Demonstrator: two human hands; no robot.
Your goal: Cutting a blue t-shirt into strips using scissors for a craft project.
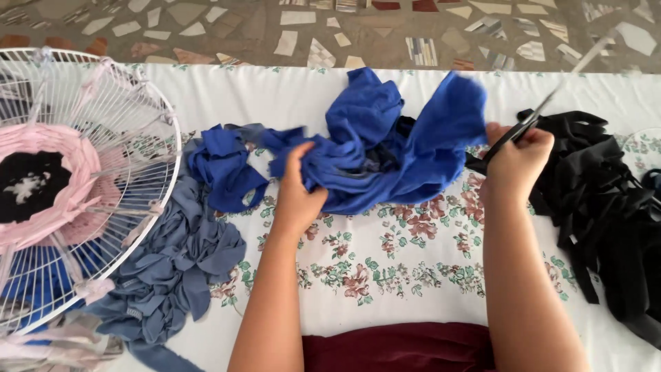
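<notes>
The left hand [297,196] grasps the blue cloth [385,148]; the right hand [515,162] at 3 o'clock grips scissors [544,110]. Better to keep the cloth taut while cutting.

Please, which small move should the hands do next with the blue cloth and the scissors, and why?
Probably close the scissors on the blue cloth: the right hand holds them at its edge, and the left hand grips the cloth.

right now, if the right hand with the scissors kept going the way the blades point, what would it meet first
Probably nothing nearby: the right hand aims the scissors up-right over the white sheet toward the mosaic floor; depth is unclear.
</notes>
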